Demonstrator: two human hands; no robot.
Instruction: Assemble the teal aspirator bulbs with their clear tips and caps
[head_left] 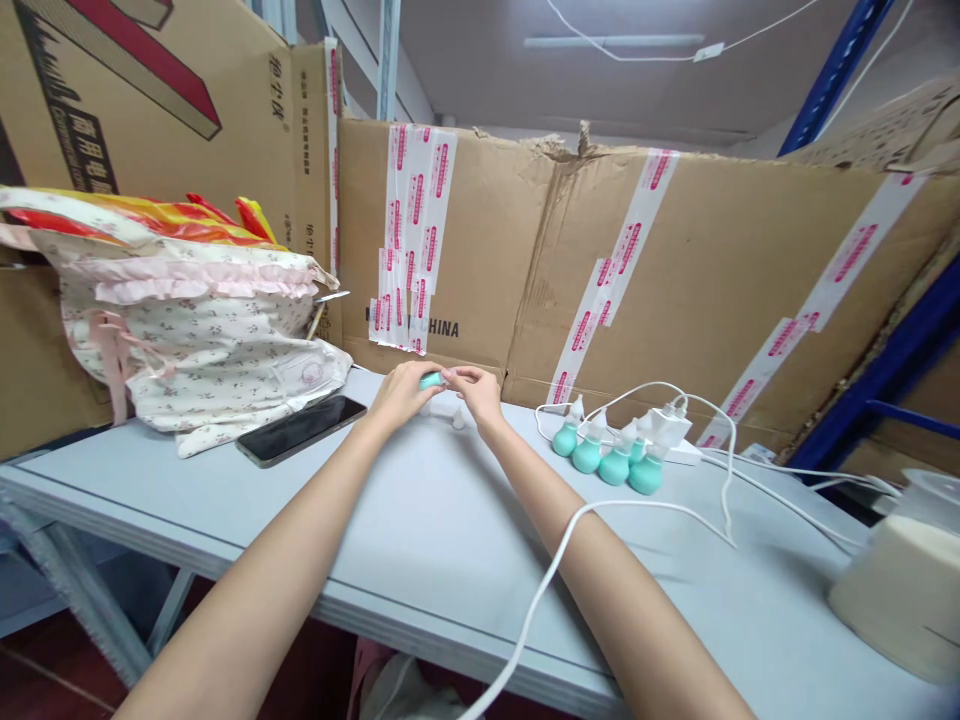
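Observation:
At the back of the table, my left hand (pixel 403 394) is closed around a small teal squeeze bulb (pixel 431 381), which mostly hides behind its fingers. The fingertips of my right hand (pixel 478 390) are pinched together at the bulb's right end; whether a tip sits there is hidden. Just below my hands, a small clear nozzle tip (pixel 458 419) stands on the table, and another pale piece lies partly behind the left hand. Off to the right, several teal bulbs with clear nozzle tips, likely nasal aspirators (pixel 615 466), stand in a cluster.
A white plug adapter (pixel 667 428) stands behind the bulbs. A white cable (pixel 559 560) loops over my right forearm. Left are a black phone (pixel 301 430) and a floral cloth bag (pixel 202 320). A cream container (pixel 900 590) is at right. Taped cardboard (pixel 487 240) walls the back.

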